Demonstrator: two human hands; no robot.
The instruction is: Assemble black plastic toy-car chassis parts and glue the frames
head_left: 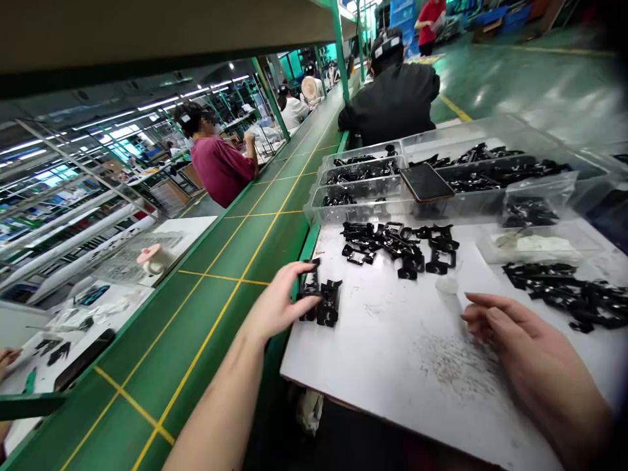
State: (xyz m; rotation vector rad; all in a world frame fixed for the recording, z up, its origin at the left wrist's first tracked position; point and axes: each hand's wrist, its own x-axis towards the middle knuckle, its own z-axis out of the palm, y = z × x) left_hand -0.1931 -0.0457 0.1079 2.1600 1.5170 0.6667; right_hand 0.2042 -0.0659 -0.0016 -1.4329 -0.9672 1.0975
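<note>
My left hand (279, 304) is at the left edge of the white tabletop, its thumb and fingers closed around a black plastic part (309, 284). Right beside it lies another black plastic part (328, 304). Over the right half of the tabletop is my right hand (524, 353), slightly blurred, with the index finger stretched out and the other fingers loosely curled. Nothing shows between its fingers. A small whitish translucent lump (446, 284) is just beyond its fingertips. Farther back, a loose group of black plastic parts (387, 245) is spread on the table.
Clear plastic bins (363, 210) of black parts line the back, with a phone (426, 182) on their rims. A black pile (569, 291) and a clear box (537, 243) are at right. A green conveyor belt (230, 294) runs along the left. A person in black (392, 98) sits ahead.
</note>
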